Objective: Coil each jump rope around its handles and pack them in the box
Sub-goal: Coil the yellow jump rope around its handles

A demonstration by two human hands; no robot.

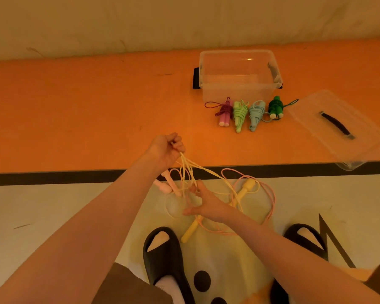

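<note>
Yellow rope point(185, 170) strung between our hands, above floor by our feet. Left hand point(166, 150) fingers curled round bunched strands; right hand point(203, 204) fingers spread, loops over them. We judge cord light, limp, tangle-prone; best gripped at stiff yellow handles point(190, 231), lying diagonal, low-left to up-right, partly under pink rope point(270, 200). Four coiled ropes point(249, 114) just beside empty box point(239, 84), lid point(336, 126) off at right.

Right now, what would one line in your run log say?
left hand: grips yellow rope strands | right hand: threaded through strands | four coiled ropes: beside box | box: empty, lid off
</note>
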